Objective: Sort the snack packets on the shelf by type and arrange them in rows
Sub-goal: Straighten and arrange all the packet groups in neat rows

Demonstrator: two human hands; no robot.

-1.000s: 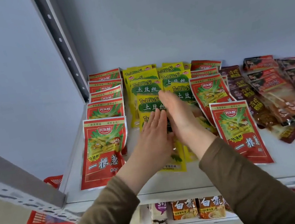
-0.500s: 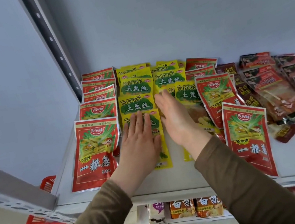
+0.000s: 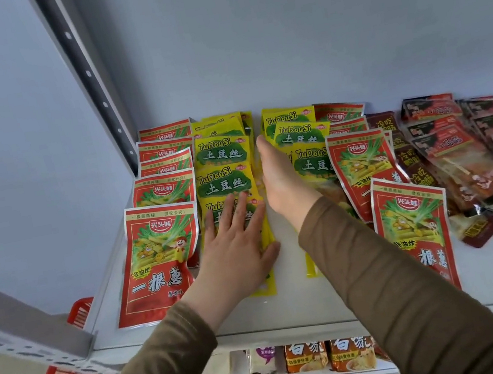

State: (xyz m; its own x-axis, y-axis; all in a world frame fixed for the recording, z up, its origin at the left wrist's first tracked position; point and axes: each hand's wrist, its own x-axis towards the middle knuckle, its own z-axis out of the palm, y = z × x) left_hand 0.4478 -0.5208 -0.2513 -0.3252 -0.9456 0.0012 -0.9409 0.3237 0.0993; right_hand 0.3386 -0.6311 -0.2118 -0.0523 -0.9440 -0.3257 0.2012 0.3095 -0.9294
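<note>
The two columns of yellow TuDouSi packets have been drawn apart since a second ago: a bare strip of white shelf [image 3: 291, 281] now runs between them. The left hand [image 3: 236, 248] lies flat, fingers spread, on the left yellow row [image 3: 225, 177], pushed against the red packets [image 3: 156, 262] at the shelf's left edge. The right hand [image 3: 284, 183], edge-on with fingers together, shoves the right yellow row [image 3: 305, 143] toward more red packets. Both rows look nearly squared.

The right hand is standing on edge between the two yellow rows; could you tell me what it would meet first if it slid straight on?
The right hand points down the gap toward the back wall; the gap looks free, so probably the wall.
</note>
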